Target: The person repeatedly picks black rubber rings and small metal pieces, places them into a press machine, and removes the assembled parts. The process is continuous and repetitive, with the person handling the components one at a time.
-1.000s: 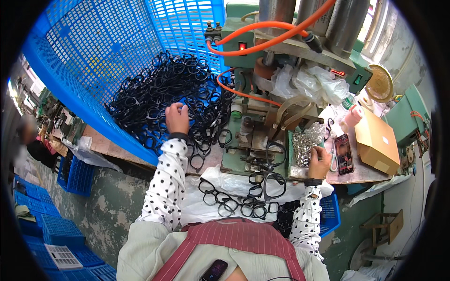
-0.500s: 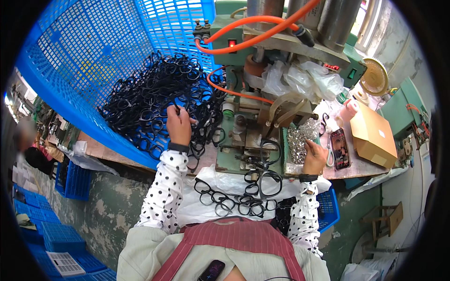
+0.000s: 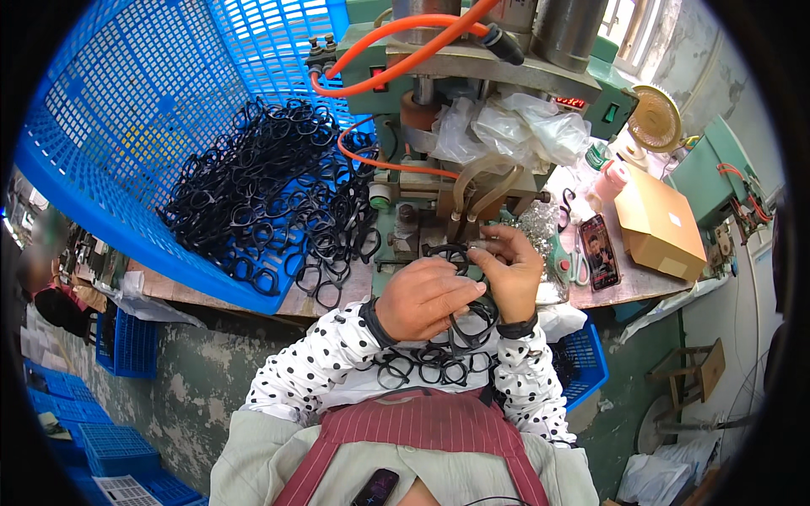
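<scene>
We had a frame at the machine, apparently being seated. Our right hand curved its fingers beside it; our left hand lay just in front. We couldn't tell whether either gripped. The next move seemed to call for careful alignment.

One carton; eyeglass frames, dozens perhaps

Black, rounded glasses frame, partly hidden

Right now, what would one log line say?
Left hand: near black eyeglass frame | Right hand: near same frame | Blue basket: holds frame pile
</scene>
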A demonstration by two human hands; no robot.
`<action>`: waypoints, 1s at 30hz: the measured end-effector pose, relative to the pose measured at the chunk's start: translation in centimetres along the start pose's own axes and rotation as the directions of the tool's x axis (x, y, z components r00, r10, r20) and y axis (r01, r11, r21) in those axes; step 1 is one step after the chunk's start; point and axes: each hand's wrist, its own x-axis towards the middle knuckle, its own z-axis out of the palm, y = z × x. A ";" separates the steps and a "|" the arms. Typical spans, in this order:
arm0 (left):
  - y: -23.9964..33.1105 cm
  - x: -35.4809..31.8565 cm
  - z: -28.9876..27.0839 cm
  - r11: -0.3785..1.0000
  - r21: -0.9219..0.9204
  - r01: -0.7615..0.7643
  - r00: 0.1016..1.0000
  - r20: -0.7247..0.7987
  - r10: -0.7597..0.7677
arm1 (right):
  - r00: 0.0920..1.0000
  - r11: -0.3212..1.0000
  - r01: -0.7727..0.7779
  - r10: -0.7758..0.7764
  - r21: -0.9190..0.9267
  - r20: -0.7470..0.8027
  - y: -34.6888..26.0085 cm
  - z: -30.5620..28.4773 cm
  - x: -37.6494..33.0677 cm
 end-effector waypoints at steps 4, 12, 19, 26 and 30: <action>-0.1 -0.7 0.5 0.999 0.008 -0.034 0.999 0.014 0.034 | 0.997 0.999 -0.046 0.047 0.024 -0.068 0.6 1.0 0.5; 0.9 -0.3 -0.7 0.986 0.006 -0.168 0.985 0.038 0.167 | 0.994 0.999 -0.001 0.004 0.032 -0.113 0.3 2.7 1.1; -1.1 -0.4 1.0 0.983 -0.152 -0.105 0.987 0.106 0.122 | 0.920 0.819 0.212 -0.351 -0.533 -0.173 4.4 -2.7 3.1; -2.0 -1.2 1.4 0.981 -0.169 -0.100 0.983 0.137 0.124 | 0.976 0.592 -0.146 -0.043 -0.793 -0.211 8.4 -13.3 2.3; -1.7 -1.0 1.4 0.985 -0.137 -0.105 0.983 0.135 0.124 | 0.995 0.245 -0.062 -0.057 -0.968 -0.078 9.5 -12.6 0.6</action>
